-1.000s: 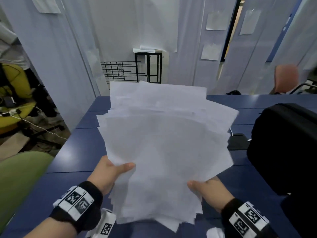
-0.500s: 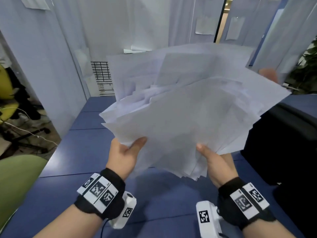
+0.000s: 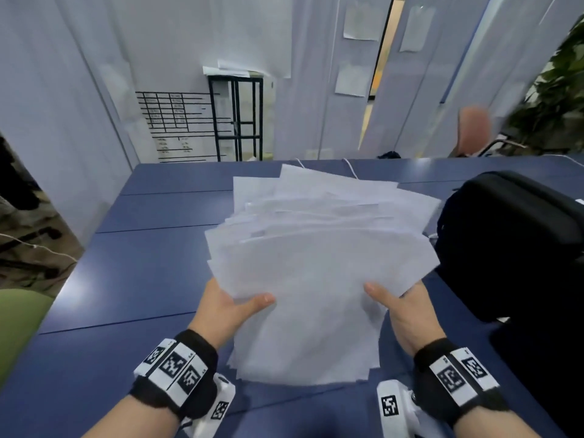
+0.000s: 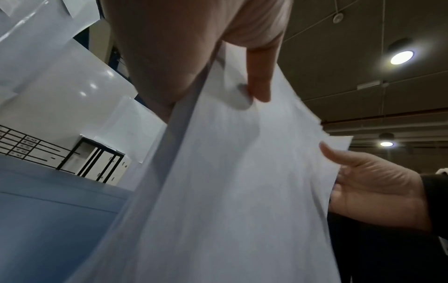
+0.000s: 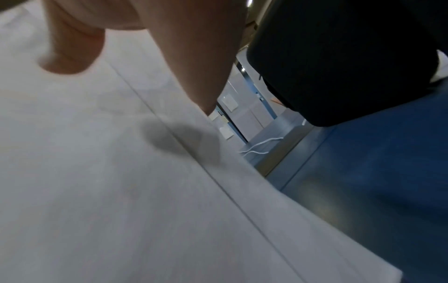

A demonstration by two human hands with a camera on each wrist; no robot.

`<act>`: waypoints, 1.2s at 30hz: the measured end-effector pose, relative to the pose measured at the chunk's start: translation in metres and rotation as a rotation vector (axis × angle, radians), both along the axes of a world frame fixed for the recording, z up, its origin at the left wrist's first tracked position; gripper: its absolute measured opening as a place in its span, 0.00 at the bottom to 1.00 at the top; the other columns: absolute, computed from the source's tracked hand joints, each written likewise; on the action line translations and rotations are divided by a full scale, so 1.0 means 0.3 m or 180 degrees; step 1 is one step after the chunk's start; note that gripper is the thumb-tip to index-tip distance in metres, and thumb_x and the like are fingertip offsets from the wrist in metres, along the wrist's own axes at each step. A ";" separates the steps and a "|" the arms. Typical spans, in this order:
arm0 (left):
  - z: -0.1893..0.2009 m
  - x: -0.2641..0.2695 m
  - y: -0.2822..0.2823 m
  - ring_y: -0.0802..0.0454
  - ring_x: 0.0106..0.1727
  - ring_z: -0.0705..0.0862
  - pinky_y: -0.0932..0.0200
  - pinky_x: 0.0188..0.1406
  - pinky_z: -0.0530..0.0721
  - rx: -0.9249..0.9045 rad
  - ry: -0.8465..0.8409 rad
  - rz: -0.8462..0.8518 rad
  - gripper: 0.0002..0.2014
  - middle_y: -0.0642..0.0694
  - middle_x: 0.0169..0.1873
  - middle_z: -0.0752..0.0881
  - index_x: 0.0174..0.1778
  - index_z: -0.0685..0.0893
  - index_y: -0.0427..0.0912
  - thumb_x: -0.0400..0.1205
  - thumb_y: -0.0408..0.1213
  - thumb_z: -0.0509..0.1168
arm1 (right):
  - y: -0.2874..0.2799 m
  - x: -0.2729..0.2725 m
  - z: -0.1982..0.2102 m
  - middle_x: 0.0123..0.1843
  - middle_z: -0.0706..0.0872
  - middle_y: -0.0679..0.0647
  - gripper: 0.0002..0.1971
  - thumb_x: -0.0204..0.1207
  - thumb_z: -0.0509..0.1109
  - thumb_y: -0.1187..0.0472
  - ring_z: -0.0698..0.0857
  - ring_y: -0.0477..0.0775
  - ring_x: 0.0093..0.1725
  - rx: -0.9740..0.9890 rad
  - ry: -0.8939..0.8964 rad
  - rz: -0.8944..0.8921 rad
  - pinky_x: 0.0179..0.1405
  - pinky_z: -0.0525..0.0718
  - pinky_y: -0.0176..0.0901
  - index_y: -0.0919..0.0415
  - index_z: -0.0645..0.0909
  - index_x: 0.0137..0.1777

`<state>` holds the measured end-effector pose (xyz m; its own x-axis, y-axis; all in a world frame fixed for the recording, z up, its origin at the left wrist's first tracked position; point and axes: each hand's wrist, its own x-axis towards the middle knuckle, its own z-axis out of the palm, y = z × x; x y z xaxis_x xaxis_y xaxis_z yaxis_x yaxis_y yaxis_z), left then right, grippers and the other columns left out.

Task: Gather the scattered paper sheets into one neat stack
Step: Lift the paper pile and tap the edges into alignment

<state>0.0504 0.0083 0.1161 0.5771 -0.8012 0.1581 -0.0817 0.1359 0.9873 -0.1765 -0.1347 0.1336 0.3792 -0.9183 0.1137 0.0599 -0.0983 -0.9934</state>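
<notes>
blue tabletop [image 3: 132, 279], seams across. black bag [image 3: 512, 248] at right edge. uneven fan of white paper sheets [image 3: 316, 263] held over tabletop middle, far corners splayed. left hand [image 3: 227, 311] pinching left side of sheets, thumb on top, fingers hidden beneath. right hand [image 3: 401, 314] pinching right side, thumb on top, fingers beneath; spread cannot tell.
</notes>
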 end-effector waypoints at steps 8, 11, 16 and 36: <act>0.120 -0.042 -0.056 0.71 0.40 0.88 0.76 0.40 0.81 -0.0275 -0.0152 0.0471 0.11 0.67 0.35 0.90 0.51 0.86 0.39 0.75 0.25 0.74 | 0.018 0.007 0.101 0.20 0.81 0.34 0.16 0.78 0.69 0.70 0.82 0.29 0.25 -0.0570 -0.0079 -0.0472 0.28 0.74 0.18 0.53 0.73 0.34; 0.169 -0.071 -0.067 0.72 0.40 0.85 0.79 0.42 0.80 -0.0548 -0.0556 0.0693 0.16 0.71 0.38 0.89 0.53 0.83 0.53 0.80 0.25 0.68 | 0.017 0.035 0.138 0.47 0.87 0.39 0.15 0.79 0.69 0.71 0.86 0.31 0.48 -0.0890 -0.0281 -0.0580 0.47 0.80 0.22 0.47 0.79 0.52; 0.158 -0.139 -0.052 0.52 0.64 0.85 0.49 0.68 0.81 -0.0822 -0.0684 0.0854 0.18 0.49 0.60 0.87 0.66 0.82 0.49 0.83 0.27 0.66 | 0.066 0.071 0.154 0.48 0.88 0.43 0.15 0.77 0.69 0.73 0.87 0.34 0.48 -0.0835 -0.0692 -0.0610 0.45 0.81 0.24 0.52 0.80 0.54; 0.057 -0.010 -0.074 0.50 0.56 0.89 0.55 0.57 0.87 -0.0580 0.0211 0.0205 0.22 0.47 0.52 0.92 0.52 0.89 0.47 0.61 0.35 0.81 | -0.057 0.062 0.085 0.49 0.92 0.46 0.40 0.47 0.86 0.53 0.90 0.44 0.51 0.0403 -0.1206 0.0467 0.43 0.85 0.32 0.57 0.79 0.63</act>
